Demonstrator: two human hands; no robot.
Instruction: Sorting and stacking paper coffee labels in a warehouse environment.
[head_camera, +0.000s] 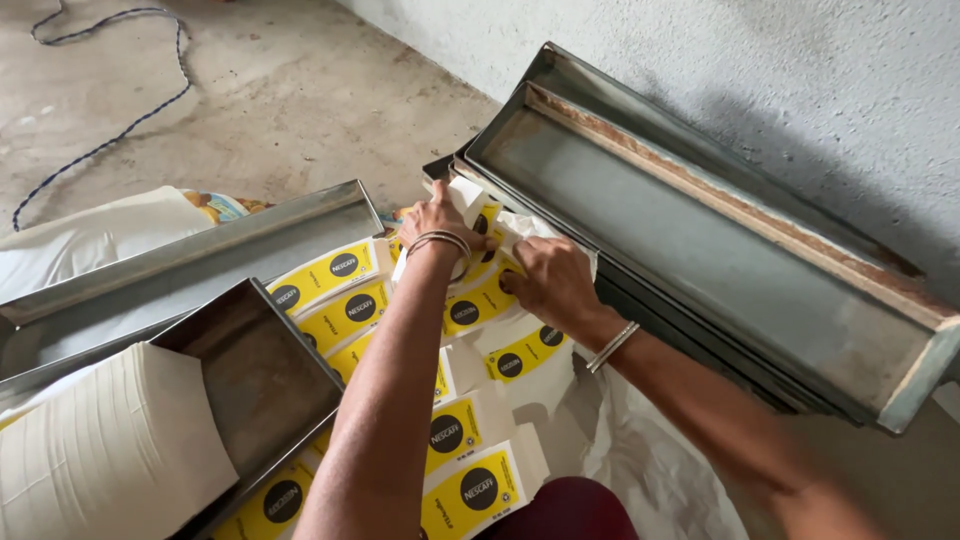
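Flat yellow-and-white printed paper blanks (470, 490) lie in overlapping rows on the floor between metal trays. My left hand (437, 217), with bangles at the wrist, reaches forward and pinches a few of these blanks (478, 213) near the far end of the row. My right hand (548, 282), with a bracelet at the wrist, grips the same small bunch of blanks (482, 297) from the right side, fingers curled over them. Both arms cross over the rows of blanks.
A long metal tray (700, 250) with a rusty rim leans by the grey wall at right. At left, another metal tray (255, 375) holds a stack of white paper (100, 450), with a longer tray (190, 265) behind. White sheeting (640, 450) covers the floor; a cord (120, 130) lies far left.
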